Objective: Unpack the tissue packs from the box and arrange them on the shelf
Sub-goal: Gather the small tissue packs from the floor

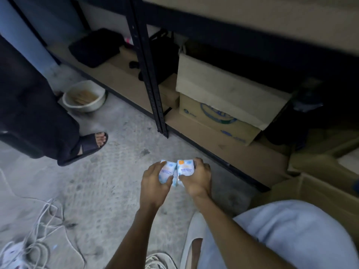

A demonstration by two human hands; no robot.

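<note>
- Gripping left tissue pack [166, 172] in left hand [155, 179], right tissue pack [185, 169] in right hand [197, 178], fingers curled round, thumbs on near faces.
- Two packs total, touching side by side.
- White-blue wrappers, blue print, orange spot on right one.
- Held above floor [116, 171], near side of bottom shelf [242, 156].

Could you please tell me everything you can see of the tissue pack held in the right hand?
The tissue pack is a small soft packet in a white and light blue wrapper, with an orange spot near its far end and blurred dark print across the middle. The right hand grips it, fingers over the far end, thumb on the near edge. Its left side meets a second pack gripped by the left hand, above the concrete floor.
</note>
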